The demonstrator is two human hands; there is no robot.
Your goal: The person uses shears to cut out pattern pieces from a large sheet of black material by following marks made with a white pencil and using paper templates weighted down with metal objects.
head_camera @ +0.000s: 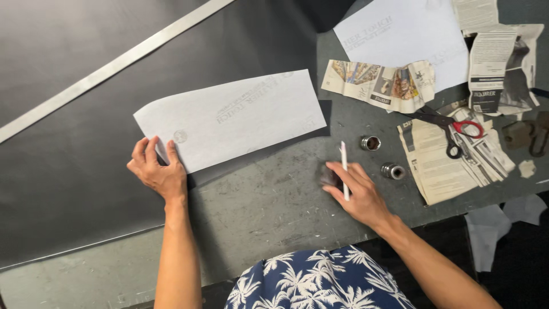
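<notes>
Both forearms are bare and extend from the lower edge of the view, diverging upward. The left hand (157,170) lies palm down with the wrist straight, fingers together and extended, thumb spread to the right. The right hand (357,191) also faces palm down, angled up and to the left, its fingers curled loosely with a slender white stick pinched between them.
</notes>
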